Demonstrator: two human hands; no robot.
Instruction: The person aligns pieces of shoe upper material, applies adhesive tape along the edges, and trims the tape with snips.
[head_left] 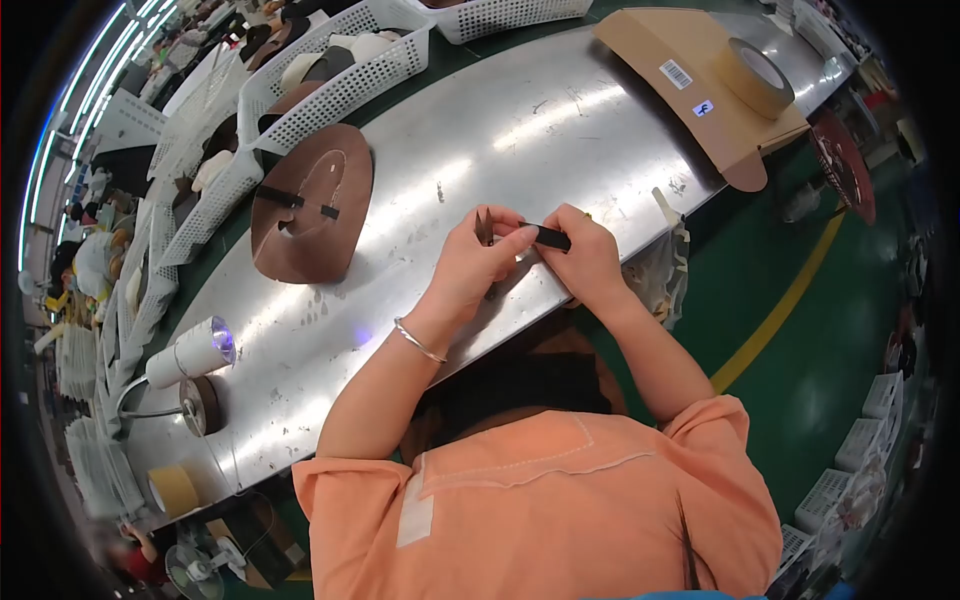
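Observation:
Over the front edge of the metal table [430, 190], both my hands are close together around a short black strip [548, 236]. My left hand [485, 255] is closed, its thumb and fingers at the strip's left end, with small dark pointed metal blades [485, 226] sticking up between its fingers. The strip's right end is pinched by my right hand [585, 250]. Further left on the table lies a brown leather-like piece [335, 235] with a curved cut-out and black strips across it.
A lamp [190, 355] and a tape roll [173, 490] stand at the left. White perforated baskets [350, 85] line the far edge. At the back right, a cardboard piece [690, 110] carries a large tape roll [755, 78]. Plastic bags [655, 275] hang by the right edge.

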